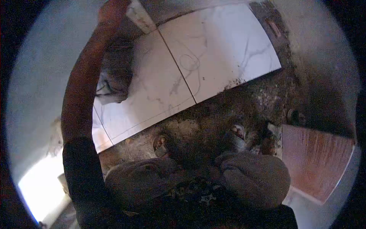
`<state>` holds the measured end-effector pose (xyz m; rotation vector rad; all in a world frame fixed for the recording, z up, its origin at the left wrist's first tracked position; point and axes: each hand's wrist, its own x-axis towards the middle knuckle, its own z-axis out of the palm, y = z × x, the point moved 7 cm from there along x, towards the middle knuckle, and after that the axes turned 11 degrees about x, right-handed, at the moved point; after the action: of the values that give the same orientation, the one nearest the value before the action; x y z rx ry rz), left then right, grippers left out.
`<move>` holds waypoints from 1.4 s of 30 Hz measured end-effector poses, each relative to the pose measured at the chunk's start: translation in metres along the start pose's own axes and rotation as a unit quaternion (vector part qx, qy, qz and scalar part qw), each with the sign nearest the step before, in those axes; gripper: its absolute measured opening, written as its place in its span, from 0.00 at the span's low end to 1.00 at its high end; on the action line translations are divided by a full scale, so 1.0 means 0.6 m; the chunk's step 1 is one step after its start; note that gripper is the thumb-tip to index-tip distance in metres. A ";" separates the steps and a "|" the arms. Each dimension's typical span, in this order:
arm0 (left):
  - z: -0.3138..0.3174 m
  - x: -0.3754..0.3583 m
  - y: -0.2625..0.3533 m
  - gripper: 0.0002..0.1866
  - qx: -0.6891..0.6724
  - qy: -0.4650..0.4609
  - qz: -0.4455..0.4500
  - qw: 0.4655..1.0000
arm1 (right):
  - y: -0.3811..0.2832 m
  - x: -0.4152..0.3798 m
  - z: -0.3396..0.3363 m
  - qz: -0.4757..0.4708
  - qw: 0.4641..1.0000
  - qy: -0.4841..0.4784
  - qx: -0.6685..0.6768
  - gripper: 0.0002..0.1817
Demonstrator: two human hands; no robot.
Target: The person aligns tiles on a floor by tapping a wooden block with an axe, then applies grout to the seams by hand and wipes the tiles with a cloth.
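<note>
My left arm reaches up along the left side, and my left hand (113, 10) is at the top edge of the view. Dim light and the frame edge hide its fingers, so I cannot tell whether it grips anything. Right beside it is a narrow pale strip (141, 17). Below the hand, a crumpled grey cloth or bag (114, 82) lies on white marble-patterned floor tiles (160, 82). A thin round line is marked on the neighbouring tile (228, 45), which has dark crumbs near its front edge. My right hand is out of view.
Rough dark ground (213, 114) borders the tiles, with my feet and bent knees over it. A reddish-brown tile or board (316, 162) stands at the right. Pale walls rise on both sides, and bright light (42, 187) enters at lower left.
</note>
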<state>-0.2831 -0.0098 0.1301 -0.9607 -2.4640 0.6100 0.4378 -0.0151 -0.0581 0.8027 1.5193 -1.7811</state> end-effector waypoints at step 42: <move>-0.013 -0.022 0.032 0.19 -0.093 0.130 0.029 0.987 | -0.681 0.427 -0.150 -0.376 0.782 0.095 -0.488 0.24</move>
<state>-0.2601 -0.0047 0.1230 -1.1097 -2.2944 0.2562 -0.0396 0.0973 -0.0343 -0.2161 2.7630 -1.0170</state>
